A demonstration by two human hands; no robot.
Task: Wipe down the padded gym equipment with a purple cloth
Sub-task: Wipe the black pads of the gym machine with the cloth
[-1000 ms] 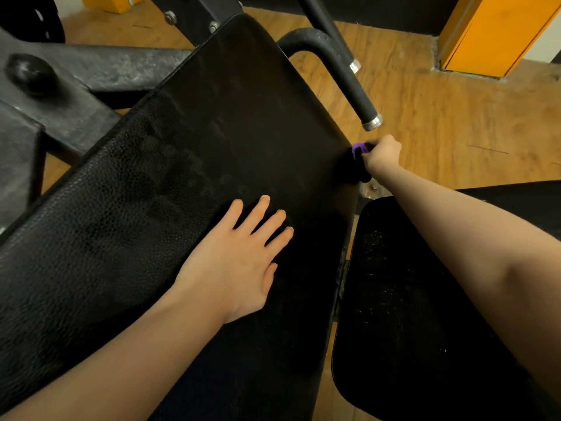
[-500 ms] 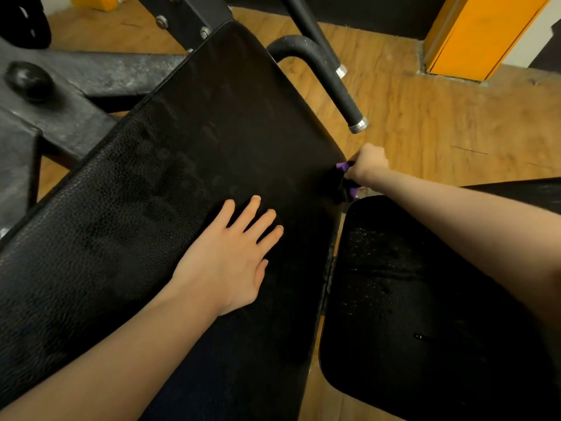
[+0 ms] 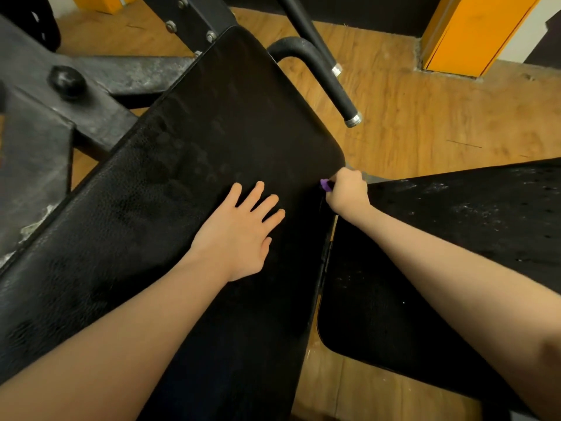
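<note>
A long black padded backrest (image 3: 188, 165) slants across the middle of the view. My left hand (image 3: 239, 235) lies flat on it with fingers spread. At the pad's right edge my right hand (image 3: 347, 192) grips a purple cloth (image 3: 326, 185) and holds it against the side of the pad. Only a small tip of the cloth shows; the rest is hidden in my fist. A second black pad, the seat (image 3: 425, 284), lies lower right under my right forearm, with white specks on it.
A black foam-covered handle (image 3: 331, 83) with a metal end cap sticks out beyond the backrest's top right. Grey metal frame parts with a black knob (image 3: 66, 82) stand at the left. Wooden floor (image 3: 440, 126) and an orange post (image 3: 473, 31) lie beyond.
My right hand with the cloth has slid down the backrest's right edge toward me. My left hand stays flat on the pad.
</note>
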